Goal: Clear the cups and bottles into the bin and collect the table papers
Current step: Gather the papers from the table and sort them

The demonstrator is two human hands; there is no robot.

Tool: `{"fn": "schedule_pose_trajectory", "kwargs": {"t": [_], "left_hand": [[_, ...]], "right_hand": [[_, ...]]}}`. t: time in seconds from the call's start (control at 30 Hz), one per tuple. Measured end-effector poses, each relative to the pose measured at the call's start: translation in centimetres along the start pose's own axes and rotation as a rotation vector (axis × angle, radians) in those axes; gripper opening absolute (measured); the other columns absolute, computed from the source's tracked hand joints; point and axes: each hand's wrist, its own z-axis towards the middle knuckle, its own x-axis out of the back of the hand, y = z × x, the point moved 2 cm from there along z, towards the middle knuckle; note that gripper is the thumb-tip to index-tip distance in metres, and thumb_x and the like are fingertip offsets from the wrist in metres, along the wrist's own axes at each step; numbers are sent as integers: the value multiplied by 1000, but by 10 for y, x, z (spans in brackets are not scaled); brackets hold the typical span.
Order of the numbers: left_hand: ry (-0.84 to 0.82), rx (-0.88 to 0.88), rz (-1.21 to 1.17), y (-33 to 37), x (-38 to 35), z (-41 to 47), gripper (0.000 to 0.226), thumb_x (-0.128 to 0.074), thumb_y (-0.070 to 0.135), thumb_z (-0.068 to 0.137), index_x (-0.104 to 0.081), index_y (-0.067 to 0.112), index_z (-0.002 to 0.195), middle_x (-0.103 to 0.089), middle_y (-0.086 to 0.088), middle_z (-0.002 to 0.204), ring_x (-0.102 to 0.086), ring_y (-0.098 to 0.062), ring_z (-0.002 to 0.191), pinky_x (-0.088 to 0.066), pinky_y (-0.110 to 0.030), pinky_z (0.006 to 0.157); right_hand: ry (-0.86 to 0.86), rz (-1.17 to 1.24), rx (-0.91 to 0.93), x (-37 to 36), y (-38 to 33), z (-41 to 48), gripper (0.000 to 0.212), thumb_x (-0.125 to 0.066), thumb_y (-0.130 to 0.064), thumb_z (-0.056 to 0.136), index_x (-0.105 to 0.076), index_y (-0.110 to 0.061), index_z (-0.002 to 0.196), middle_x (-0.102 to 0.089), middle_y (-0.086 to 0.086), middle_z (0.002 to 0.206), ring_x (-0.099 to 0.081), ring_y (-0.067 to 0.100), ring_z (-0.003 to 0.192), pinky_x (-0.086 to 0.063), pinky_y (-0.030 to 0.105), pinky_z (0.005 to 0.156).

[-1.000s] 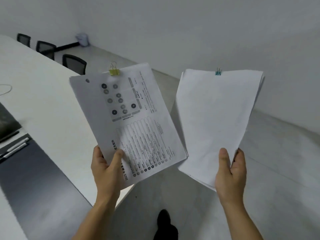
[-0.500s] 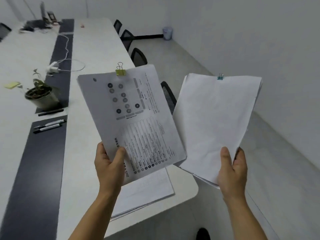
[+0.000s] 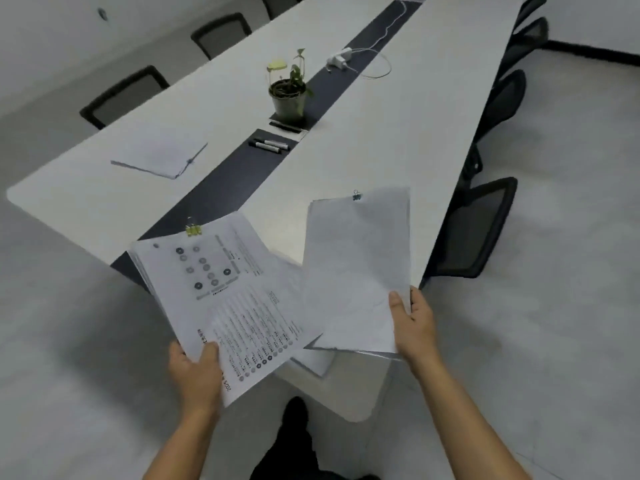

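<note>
Two clipped bundles of paper are held up over the near end of a long white table [image 3: 398, 133]. The left hand [image 3: 195, 370] grips the bottom corner of the printed bundle [image 3: 225, 299], thumb on top. Its top sheet has rows of dark round symbols above and columns of small text below, with a yellow binder clip [image 3: 193, 230] on its far edge. The right hand [image 3: 414, 327] pinches the lower right corner of the blank bundle [image 3: 356, 271], which is white and lightly creased. It has a small blue-green clip [image 3: 356, 195] on its far edge. The inner edges of the two bundles meet, and which lies over the other cannot be told.

The print is too small and blurred to read. Under the held bundles, more sheets [image 3: 311, 363] lie on the table's near end, mostly hidden; they may be a further bundle. A flat bundle [image 3: 159, 157] lies on the table's left half, farther along.

By count there are two bundles in hand and one in plain view on the table. Two markers [image 3: 268, 145] lie on the dark strip [image 3: 225, 181] down the table's middle. One potted plant [image 3: 289, 93] stands beyond them, and one white charger [image 3: 339, 59] with a looped cable lies farther on. Three chairs [image 3: 124, 95] stand along the table's left side. At least three black chairs [image 3: 485, 230] stand along its right side, the farthest cut off by the frame. A dark shoe [image 3: 294, 414] shows on the floor below the table's near end.
</note>
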Motion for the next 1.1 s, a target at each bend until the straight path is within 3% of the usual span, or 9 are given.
{"fn": "schedule_pose_trajectory", "kwargs": {"t": [0.1,0.23,0.47,0.63,0.77,0.87,0.93,1.0,1.1], "left_hand": [[126,76,72,-37,25,-7,23,-55,0,90,-54,12,109,-64,-7,104,-64,-30,89,-51,-40,78],[207,184,89,-77,41,-3,22,-56,2,89,-58,9,110,-65,-7,103,-65,-32,91,-51,-39,78],[227,296,23,-102,34,11,20,-56,1,90,-58,9,109,-65,-2,98,-65,-29,91,-51,-35,73],[252,289,-28,-98,27,9,23,-55,-1,91,-57,11,111,-64,0,100,-63,-25,90,-49,-33,72],[295,311,-59,-97,18,2,24,-54,-3,91,-58,14,109,-64,5,98,-63,-24,92,-52,-38,81],[314,313,-91,-92,9,-6,24,-55,-1,91,-58,16,108,-66,3,101,-65,-23,93,-55,-41,81],[309,307,-95,-89,-1,-12,25,-56,-1,91,-59,17,109,-67,2,103,-66,-21,93,-54,-36,75],[290,295,-103,-84,-16,-16,26,-55,0,92,-59,18,110,-67,3,104,-66,-20,93,-53,-34,73],[237,298,-124,-76,-46,-20,26,-56,-1,92,-60,19,107,-69,-1,105,-68,-22,93,-58,-43,80]], "right_hand": [[-205,-205,-44,-25,9,28,9,-53,-27,101,-61,-30,103,-70,-6,102,-67,14,94,-55,35,81],[-496,-438,-86,-66,15,59,14,-52,-28,99,-62,-25,109,-68,-7,105,-63,8,90,-46,25,68],[-731,-709,-21,-117,29,124,12,-59,-26,98,-66,-20,105,-68,-6,94,-61,14,86,-47,30,76],[-789,-1003,62,-139,51,164,22,-59,-28,97,-65,-13,111,-69,5,107,-62,26,101,-46,36,85],[-813,-1174,53,-145,74,171,29,-59,-34,95,-57,-9,109,-65,13,110,-61,33,102,-43,37,77],[-828,-1157,-3,-145,76,167,25,-58,-34,95,-48,-13,104,-59,10,104,-60,34,103,-43,37,76],[-823,-1185,-1,-143,74,163,40,-56,-39,96,-48,-13,126,-56,14,120,-57,37,114,-43,38,82],[-722,-1208,113,-139,70,157,61,-53,-44,98,-36,-11,148,-44,20,140,-46,38,129,-41,41,99],[-643,-849,103,-133,51,138,59,-44,-45,102,-37,-13,151,-43,14,147,-43,30,135,-35,40,110]]}}
